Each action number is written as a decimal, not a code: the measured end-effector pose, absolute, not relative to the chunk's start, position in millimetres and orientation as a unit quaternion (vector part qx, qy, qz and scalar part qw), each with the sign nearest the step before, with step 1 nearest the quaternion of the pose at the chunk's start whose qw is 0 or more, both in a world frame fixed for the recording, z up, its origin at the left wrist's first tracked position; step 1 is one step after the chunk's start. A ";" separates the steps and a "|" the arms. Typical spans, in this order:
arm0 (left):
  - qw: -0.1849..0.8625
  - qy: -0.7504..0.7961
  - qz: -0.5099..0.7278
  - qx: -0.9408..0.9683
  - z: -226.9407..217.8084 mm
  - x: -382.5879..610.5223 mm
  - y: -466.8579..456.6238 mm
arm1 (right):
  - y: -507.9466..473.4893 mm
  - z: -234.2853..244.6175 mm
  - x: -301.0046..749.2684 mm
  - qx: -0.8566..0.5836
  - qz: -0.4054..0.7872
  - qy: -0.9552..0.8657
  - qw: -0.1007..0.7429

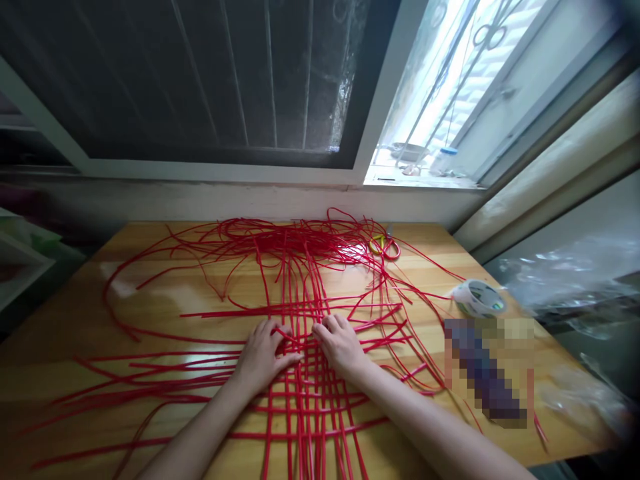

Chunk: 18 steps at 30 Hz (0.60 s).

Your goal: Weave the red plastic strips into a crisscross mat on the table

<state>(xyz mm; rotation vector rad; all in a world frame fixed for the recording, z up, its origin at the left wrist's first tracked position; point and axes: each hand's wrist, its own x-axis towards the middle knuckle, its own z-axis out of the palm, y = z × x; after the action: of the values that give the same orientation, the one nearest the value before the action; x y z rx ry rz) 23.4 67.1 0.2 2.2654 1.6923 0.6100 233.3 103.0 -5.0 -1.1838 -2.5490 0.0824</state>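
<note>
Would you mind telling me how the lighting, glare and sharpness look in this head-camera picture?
In the head view, daylight through the window overexposes that corner; glare patches shine on the wooden table and among the red strips; the left hand and right hand are reasonably sharp; one object right of the hands is pixelated; the edges bend with wide-angle distortion, and the plastic sheeting looks soft.

Red strips (300, 313), perhaps yellowish-orange table (165, 300)
</note>
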 end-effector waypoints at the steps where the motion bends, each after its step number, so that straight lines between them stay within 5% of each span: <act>1: 0.126 0.577 0.209 0.779 -0.1 23.4 66.9 | 103.1 -5.6 233.2 -0.413 0.026 -0.896 0.165; 13: 0.084 0.605 0.357 0.707 14.7 14.7 78.6 | 114.7 -3.8 237.9 -0.456 0.028 -0.852 0.257; 18: 0.095 0.610 0.248 0.747 10.7 12.1 82.4 | 120.7 -9.2 238.6 -0.450 0.033 -0.860 0.237</act>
<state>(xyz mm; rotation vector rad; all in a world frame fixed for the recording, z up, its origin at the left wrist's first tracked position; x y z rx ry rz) 12.1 82.4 10.7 2.2151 1.8075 0.7356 238.6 120.7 -9.2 -1.2345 -2.3576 0.0896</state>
